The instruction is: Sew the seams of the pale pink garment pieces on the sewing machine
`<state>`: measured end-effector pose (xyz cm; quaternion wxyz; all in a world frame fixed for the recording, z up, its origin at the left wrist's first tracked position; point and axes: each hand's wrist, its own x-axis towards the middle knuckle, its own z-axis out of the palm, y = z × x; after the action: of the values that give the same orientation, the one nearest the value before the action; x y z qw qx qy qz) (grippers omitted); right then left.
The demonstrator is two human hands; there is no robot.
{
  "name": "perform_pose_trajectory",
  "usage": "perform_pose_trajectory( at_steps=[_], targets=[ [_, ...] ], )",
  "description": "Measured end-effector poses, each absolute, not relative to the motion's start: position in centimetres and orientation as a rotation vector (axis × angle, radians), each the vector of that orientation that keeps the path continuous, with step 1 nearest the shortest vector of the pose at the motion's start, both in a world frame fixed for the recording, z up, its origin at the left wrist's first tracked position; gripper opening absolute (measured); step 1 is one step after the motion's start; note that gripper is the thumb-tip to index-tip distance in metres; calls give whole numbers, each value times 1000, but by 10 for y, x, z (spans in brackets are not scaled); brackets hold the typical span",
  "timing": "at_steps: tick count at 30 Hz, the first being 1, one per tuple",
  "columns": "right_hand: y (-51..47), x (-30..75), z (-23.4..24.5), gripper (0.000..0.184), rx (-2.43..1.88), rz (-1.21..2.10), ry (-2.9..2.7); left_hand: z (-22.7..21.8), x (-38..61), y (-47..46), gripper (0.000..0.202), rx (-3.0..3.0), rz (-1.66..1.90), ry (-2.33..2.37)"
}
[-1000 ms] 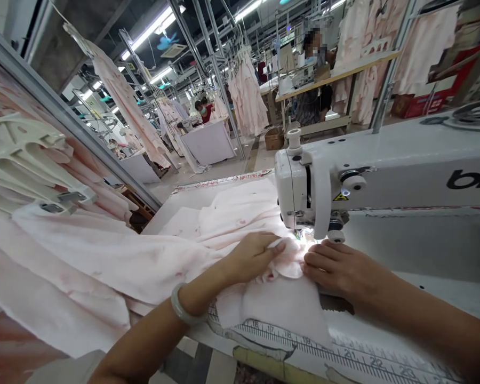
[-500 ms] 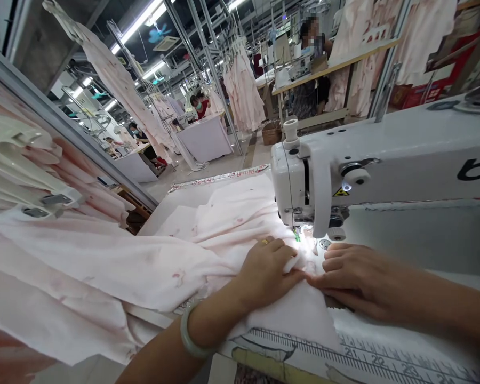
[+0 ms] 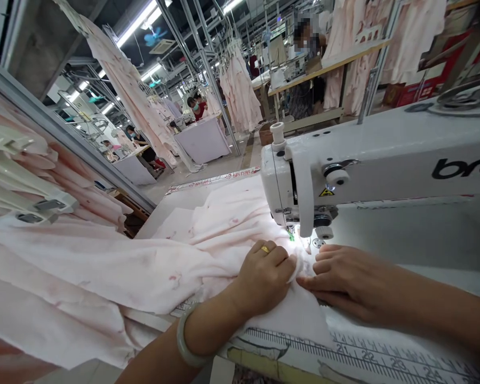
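Observation:
Pale pink patterned fabric [image 3: 216, 229] lies in folds over the machine bed, running up to the lit needle area of a white sewing machine [image 3: 368, 160]. My left hand [image 3: 266, 277], with a gold ring, is curled around a bunched part of the fabric just in front of the presser foot [image 3: 291, 233]. To its right, my right hand [image 3: 342, 277] pinches the fabric's edge, its index finger reaching towards the left hand. The right thumb is mostly hidden. A pale bangle [image 3: 184, 336] circles the left wrist.
A printed ruler strip [image 3: 368, 354] follows the table's front edge. At the left, white hangers [image 3: 44, 197] carry more pink cloth beside a metal rail [image 3: 70, 122]. Co-workers sit at other sewing tables behind, among hanging garments [image 3: 240, 90].
The left fingers have curled more tightly over the cloth, and the ring shows more clearly. The machine and right hand sit slightly further left in view as the camera shifts.

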<state>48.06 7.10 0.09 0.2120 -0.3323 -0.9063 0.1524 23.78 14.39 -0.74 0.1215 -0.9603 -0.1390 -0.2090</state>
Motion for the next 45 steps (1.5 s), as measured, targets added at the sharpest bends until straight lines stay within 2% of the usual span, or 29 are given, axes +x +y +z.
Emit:
perform_pose_trajectory(
  at_steps=[5, 9, 12, 16, 18, 26, 33, 40, 45],
  targets=[
    [69, 479, -1, 32, -907, 441, -2518, -8, 241, 142, 22, -2857, -456, -379],
    [71, 483, 0, 32, -901, 428, -2517, -3, 244, 140, 19, -2889, -362, -441],
    [77, 489, 3, 36, -901, 277, -2428, 2, 244, 137, 24, -2922, -350, -420],
    [84, 497, -2, 32, -945, -26, -2303, 4, 238, 135, 29, -2991, -327, -376],
    [85, 499, -9, 32, -971, -43, -2309, 2, 237, 137, 31, -3010, -299, -366],
    [90, 504, -29, 28, -1136, -76, -2315, 4, 248, 168, 18, -3033, -170, -353],
    [92, 504, -29, 36, -1127, -158, -2306, 1, 247, 177, 21, -3044, -325, -344],
    [91, 499, -24, 37, -1087, -195, -2282, -1, 245, 178, 20, -3004, -400, -288],
    [89, 498, -23, 35, -1090, -199, -2279, -3, 244, 179, 13, -2954, -377, -218]
  ],
)
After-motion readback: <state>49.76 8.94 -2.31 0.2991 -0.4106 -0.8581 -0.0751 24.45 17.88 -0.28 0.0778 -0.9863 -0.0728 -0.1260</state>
